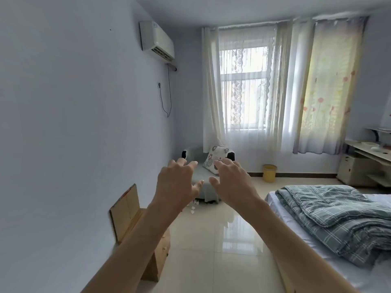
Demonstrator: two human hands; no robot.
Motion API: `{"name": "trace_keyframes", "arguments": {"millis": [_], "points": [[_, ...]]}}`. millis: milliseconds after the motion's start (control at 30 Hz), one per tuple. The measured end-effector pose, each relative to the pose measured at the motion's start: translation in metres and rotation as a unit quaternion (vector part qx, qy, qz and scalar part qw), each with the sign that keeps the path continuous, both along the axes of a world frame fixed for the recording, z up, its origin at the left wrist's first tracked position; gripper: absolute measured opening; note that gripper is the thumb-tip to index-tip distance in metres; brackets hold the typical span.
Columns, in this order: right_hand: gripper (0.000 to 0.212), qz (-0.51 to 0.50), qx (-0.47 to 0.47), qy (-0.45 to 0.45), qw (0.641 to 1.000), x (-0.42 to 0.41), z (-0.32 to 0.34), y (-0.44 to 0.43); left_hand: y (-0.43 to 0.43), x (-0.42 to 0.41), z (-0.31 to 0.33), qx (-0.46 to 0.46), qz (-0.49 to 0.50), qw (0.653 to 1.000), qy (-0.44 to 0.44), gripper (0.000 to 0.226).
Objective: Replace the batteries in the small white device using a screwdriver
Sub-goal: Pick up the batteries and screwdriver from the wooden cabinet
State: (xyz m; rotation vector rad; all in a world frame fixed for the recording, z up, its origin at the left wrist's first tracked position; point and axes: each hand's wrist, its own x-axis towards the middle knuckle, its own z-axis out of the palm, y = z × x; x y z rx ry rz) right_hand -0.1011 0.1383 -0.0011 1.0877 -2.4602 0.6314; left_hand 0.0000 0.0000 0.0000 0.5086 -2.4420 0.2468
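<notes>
Reaching forward above the floor (pixel 211 240), the left hand (pixel 175 182) and right hand (pixel 232 180) are spread wide and hold nothing, apparently a starting pose, as neither device nor screwdriver is in view.

- Left hand (pixel 176 182) and right hand (pixel 231 180) were raised side by side, fingers spread, holding nothing.
- Armchair (pixel 203 176) stood beyond them under the window (pixel 243 87).
- Bed (pixel 338 218) lay at right.
</notes>
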Motion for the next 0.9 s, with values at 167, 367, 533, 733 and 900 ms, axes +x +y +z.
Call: {"name": "trace_keyframes", "arguments": {"millis": [167,367,533,733,900], "points": [[0.037,0.008,-0.001,0.013,1.0,-0.022,0.0,-0.002,-0.004,-0.02,-0.001,0.007,0.005,1.0,0.009,0.066],[0.039,0.035,-0.009,0.008,0.999,-0.052,-0.015,-0.021,-0.015,-0.047,-0.018,0.014,0.02,1.0,0.01,0.062],[0.034,0.062,0.02,0.031,0.997,-0.083,-0.031,-0.053,-0.044,-0.082,-0.036,0.013,0.031,0.999,0.004,0.06],[0.034,0.085,0.025,0.043,0.995,-0.148,-0.041,-0.13,-0.119,-0.141,-0.047,-0.017,0.067,0.998,0.001,0.057],[0.036,0.109,0.035,0.033,0.993,-0.211,-0.031,-0.209,-0.193,-0.192,-0.034,-0.016,0.089,0.996,0.004,0.058]]}}
